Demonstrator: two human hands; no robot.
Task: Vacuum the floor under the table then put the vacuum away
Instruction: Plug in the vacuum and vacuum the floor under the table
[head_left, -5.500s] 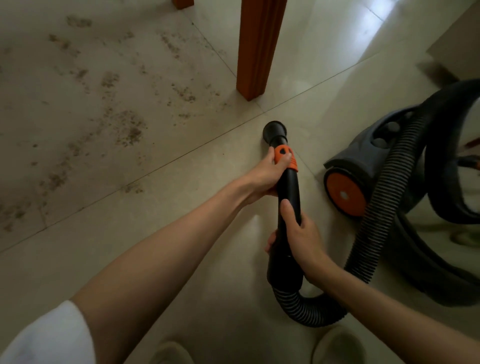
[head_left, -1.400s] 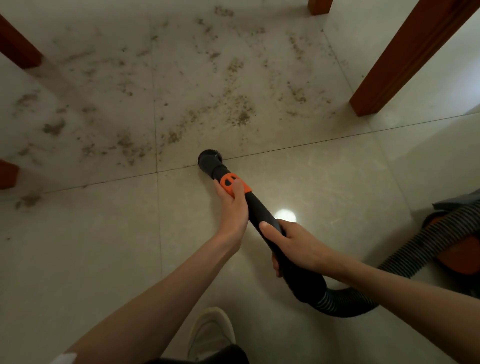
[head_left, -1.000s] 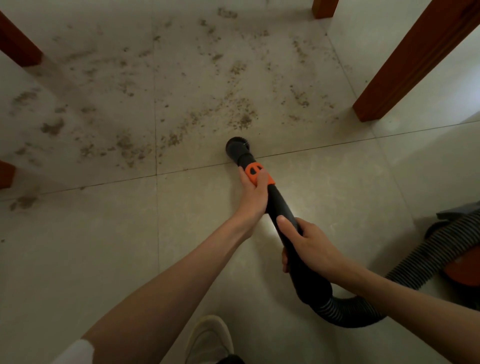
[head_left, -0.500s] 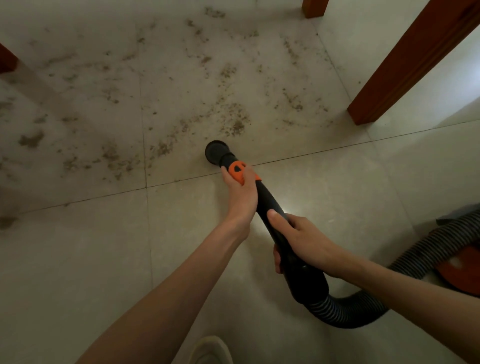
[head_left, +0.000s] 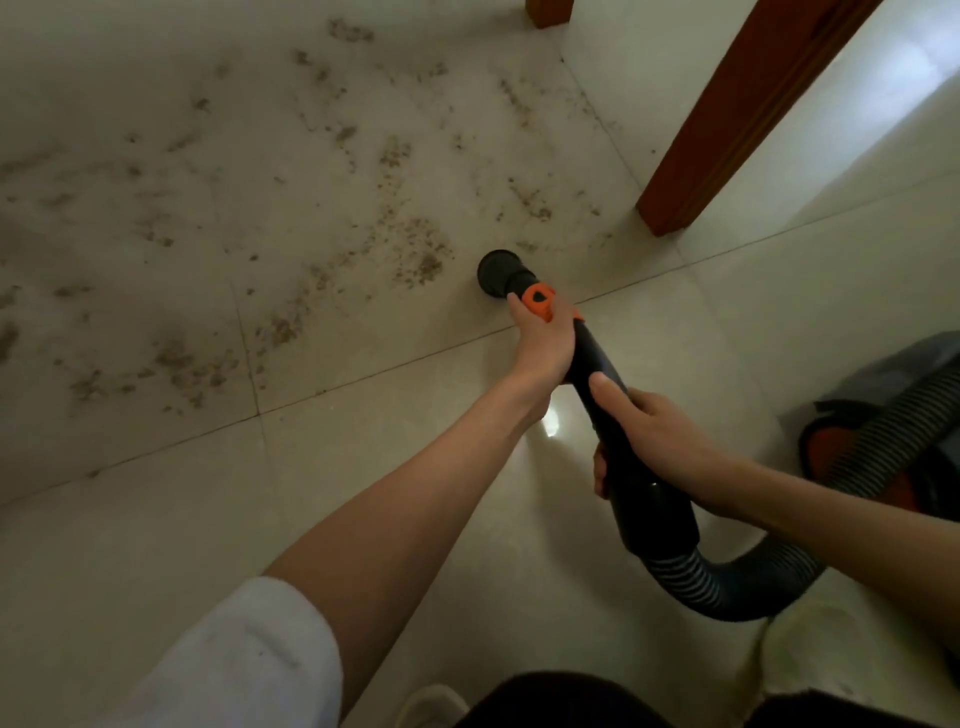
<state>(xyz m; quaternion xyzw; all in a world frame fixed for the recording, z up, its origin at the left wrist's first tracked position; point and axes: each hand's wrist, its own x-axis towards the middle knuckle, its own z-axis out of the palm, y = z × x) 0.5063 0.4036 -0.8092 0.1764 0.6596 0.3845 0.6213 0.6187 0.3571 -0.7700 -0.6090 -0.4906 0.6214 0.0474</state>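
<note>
Both hands on the vacuum wand (head_left: 597, 358), nozzle (head_left: 500, 270) down on the tile at the edge of the mess

Left hand (head_left: 543, 343) is wrapped around the wand right behind its orange collar (head_left: 540, 303), right hand (head_left: 654, 436) grips further back, near the ribbed hose (head_left: 727, 587). Dirt (head_left: 415, 254) is scattered just past the nozzle, a wooden table leg (head_left: 727, 130) stands beyond and right of it, and the vacuum body (head_left: 883, 431) sits right of the wand.

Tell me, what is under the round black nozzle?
The nozzle sits on pale floor tile, beside scattered brown crumbs. Whatever lies directly beneath its mouth is covered.
</note>
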